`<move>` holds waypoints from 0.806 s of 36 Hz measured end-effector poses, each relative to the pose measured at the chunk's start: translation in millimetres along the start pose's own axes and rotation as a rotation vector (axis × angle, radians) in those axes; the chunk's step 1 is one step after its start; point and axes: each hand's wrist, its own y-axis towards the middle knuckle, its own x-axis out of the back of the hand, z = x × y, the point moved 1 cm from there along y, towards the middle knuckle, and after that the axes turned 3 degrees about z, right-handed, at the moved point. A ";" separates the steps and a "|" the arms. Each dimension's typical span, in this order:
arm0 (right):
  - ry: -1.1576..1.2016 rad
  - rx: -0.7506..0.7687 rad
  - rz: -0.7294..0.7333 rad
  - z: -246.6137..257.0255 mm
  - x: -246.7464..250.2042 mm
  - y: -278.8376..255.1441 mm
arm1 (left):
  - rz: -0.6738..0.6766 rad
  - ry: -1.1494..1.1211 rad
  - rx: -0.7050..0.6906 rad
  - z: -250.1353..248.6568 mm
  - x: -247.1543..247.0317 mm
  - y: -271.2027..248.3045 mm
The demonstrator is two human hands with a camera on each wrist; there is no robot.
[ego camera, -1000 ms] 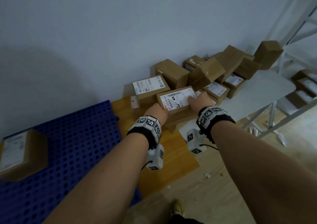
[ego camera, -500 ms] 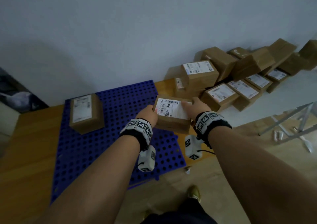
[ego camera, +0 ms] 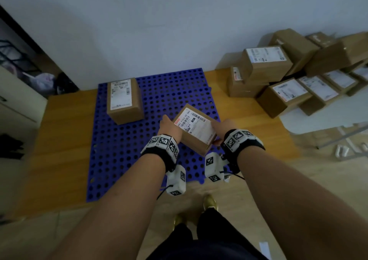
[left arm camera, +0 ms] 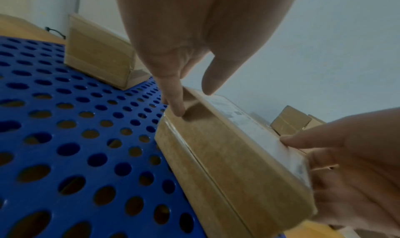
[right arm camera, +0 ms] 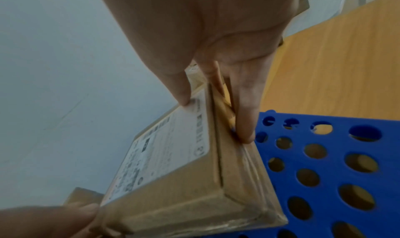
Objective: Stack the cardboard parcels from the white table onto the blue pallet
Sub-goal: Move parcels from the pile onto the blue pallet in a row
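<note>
A cardboard parcel (ego camera: 194, 127) with a white label is held tilted between both hands, low over the right front part of the blue pallet (ego camera: 129, 156). My left hand (ego camera: 171, 124) grips its left end, thumb on the top edge and a finger (left arm camera: 174, 103) on the side. My right hand (ego camera: 220, 129) pinches the right end, thumb on the label and fingers (right arm camera: 244, 120) along the side. The parcel (left arm camera: 216, 159) shows its long side; whether it touches the pallet (left arm camera: 65, 139) I cannot tell. Another labelled parcel (ego camera: 124, 100) stands on the pallet's back left.
Several parcels (ego camera: 278, 80) lie piled on the white table (ego camera: 322, 116) at the right, against the wall. The pallet lies on a wooden board (ego camera: 59, 140). A pale cabinet (ego camera: 14, 108) stands at the left. My feet (ego camera: 209, 202) are just before the pallet.
Both hands have carried the parcel left, from the pile by the table to above the pallet, and turned it. The view has swung left and down with it.
</note>
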 end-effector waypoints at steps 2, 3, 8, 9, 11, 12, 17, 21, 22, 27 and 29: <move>-0.006 0.006 -0.007 5.4 1.4 4.5 | -0.058 -0.016 0.015 0.0 -2.1 0.8; -0.018 0.013 -0.005 8.8 1.9 6.5 | -0.067 -0.026 0.031 -1.1 -2.8 -0.1; -0.075 0.069 0.055 21.5 6.6 14.1 | -0.071 -0.068 0.195 -11.0 -4.5 -0.1; -0.088 0.087 0.060 23.5 7.3 15.1 | -0.075 -0.061 0.204 -13.0 -4.5 2.1; -0.121 0.119 0.063 27.3 7.4 20.6 | -0.085 -0.039 0.203 -16.2 -3.7 9.3; -0.143 0.129 0.074 31.0 7.7 21.1 | -0.086 -0.034 0.192 -18.5 -2.6 12.5; -0.215 0.106 0.156 53.7 5.7 22.6 | -0.059 -0.026 0.104 -32.0 1.3 28.1; -0.293 0.140 0.147 67.8 5.2 29.9 | -0.037 0.046 0.009 -38.8 1.0 36.8; -0.325 0.153 0.148 70.4 4.7 32.2 | -0.042 0.073 -0.009 -39.2 2.0 36.4; -0.345 0.153 0.209 83.4 -2.1 35.7 | -0.100 0.167 -0.056 -33.3 17.0 33.2; -0.391 0.179 0.222 89.6 -8.0 36.4 | -0.126 0.206 -0.052 -29.1 27.0 32.6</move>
